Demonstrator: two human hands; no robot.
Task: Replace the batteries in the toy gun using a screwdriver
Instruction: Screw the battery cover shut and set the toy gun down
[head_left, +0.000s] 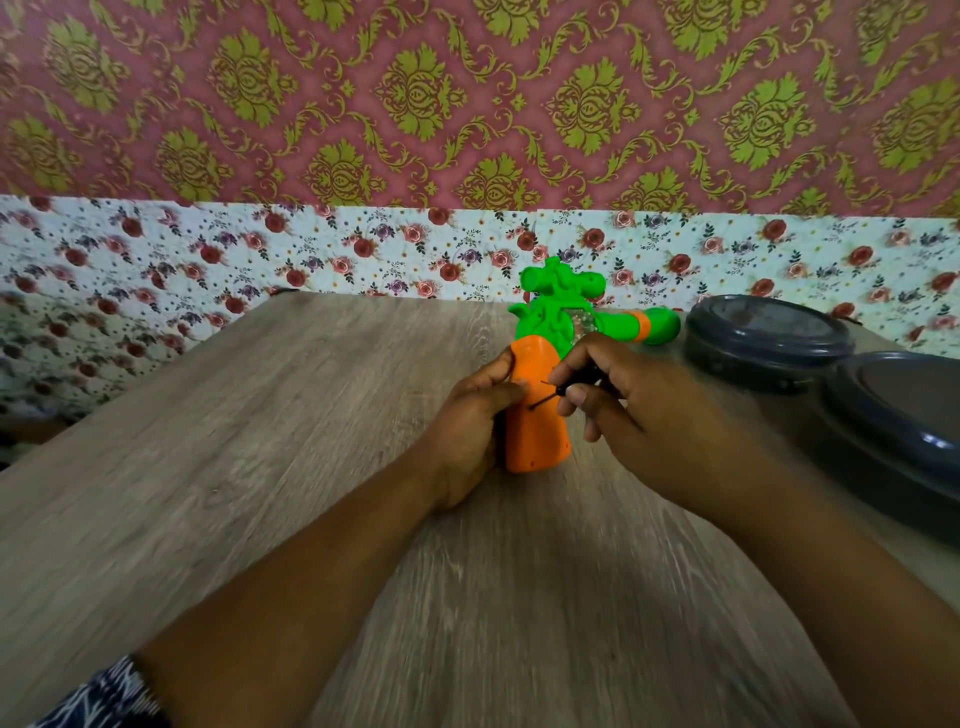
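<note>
Your left hand (475, 415) wraps the orange grip of the toy gun (537, 410), thumb pressed on its near face, holding it flat on the table (260, 441). The green body and barrel point away and to the right, towards the wall. Your right hand (618, 400) pinches the black screwdriver (558, 392) in curled fingers, its thin tip touching the orange grip just beside your left thumb. To the right, two dark grey round lidded tubs (769, 338) sit near the barrel; the closer one lies near your right wrist, so room is tight on that side. On the left the tabletop runs wide out to its edge. The far edge meets the floral wall just behind the gun. No writing can be read anywhere on the gun or tubs.
</note>
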